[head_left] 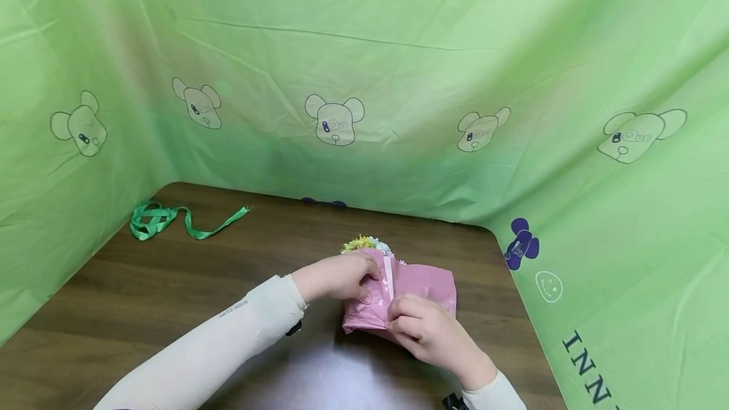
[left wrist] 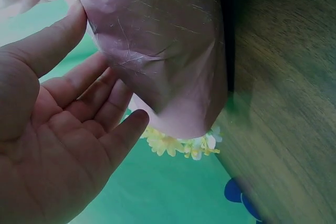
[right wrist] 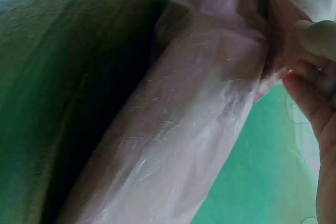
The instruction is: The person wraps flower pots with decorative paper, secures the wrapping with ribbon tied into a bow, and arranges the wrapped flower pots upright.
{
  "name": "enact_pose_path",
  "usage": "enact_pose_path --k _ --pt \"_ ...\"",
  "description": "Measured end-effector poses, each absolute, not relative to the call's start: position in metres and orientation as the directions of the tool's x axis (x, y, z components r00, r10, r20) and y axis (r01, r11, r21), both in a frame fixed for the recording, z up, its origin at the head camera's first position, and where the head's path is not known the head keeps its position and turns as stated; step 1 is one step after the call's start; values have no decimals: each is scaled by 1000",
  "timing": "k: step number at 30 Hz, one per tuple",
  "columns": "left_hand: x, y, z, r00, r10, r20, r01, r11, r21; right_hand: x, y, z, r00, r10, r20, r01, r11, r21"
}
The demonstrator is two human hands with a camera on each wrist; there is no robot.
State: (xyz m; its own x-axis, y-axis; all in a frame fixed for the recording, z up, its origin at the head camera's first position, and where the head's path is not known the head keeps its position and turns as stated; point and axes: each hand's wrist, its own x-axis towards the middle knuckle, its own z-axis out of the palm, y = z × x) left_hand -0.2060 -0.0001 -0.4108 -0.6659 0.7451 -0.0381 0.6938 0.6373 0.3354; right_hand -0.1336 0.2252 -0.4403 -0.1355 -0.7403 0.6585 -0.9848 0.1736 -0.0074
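Note:
Crinkled pink wrapping paper (head_left: 424,283) lies folded around a bunch of flowers on the table. Yellow and pale blooms (head_left: 364,243) peep out at its far end, while their stems are hidden. A narrow white strip (head_left: 389,276) runs along the paper's overlap. My left hand (head_left: 344,276) rests on the left part of the wrap, thumb and fingers spread apart. In the left wrist view its fingertips (left wrist: 123,95) meet the paper's edge. My right hand (head_left: 427,333) pinches the near edge of the paper between thumb and fingers, beside the strip's lower end.
A loose green ribbon (head_left: 154,219) lies partly coiled at the table's far left, one end trailing right. Green printed cloth (head_left: 336,30) hangs around the back and both sides of the brown wooden table (head_left: 273,233).

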Motion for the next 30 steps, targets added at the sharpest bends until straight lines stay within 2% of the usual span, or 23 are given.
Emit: enact_pose_path --k 4,7,13,20,22,27,30 --pt "-203 2 -408 -667 745 -31 698 638 324 -129 228 -444 -181 -731 658 -973 229 -13" --pt "-202 3 -406 -666 745 -46 697 642 319 -123 223 -444 -219 -730 647 -950 310 29" --pt "-207 5 -404 -656 752 -68 694 636 339 -118 195 -447 -186 -769 612 -904 378 199" --pt "-206 7 -402 -646 762 -46 710 621 333 -118 178 -454 -210 -779 590 -883 410 227" --pt "-204 7 -402 -651 758 -37 710 625 325 -118 177 -454 -201 -789 580 -887 398 234" --pt "-202 8 -401 -666 746 -24 699 635 329 -119 179 -450 -123 -824 553 -892 336 303" --pt "-201 8 -402 -666 745 -27 696 635 336 -117 183 -449 -105 -839 534 -887 321 331"
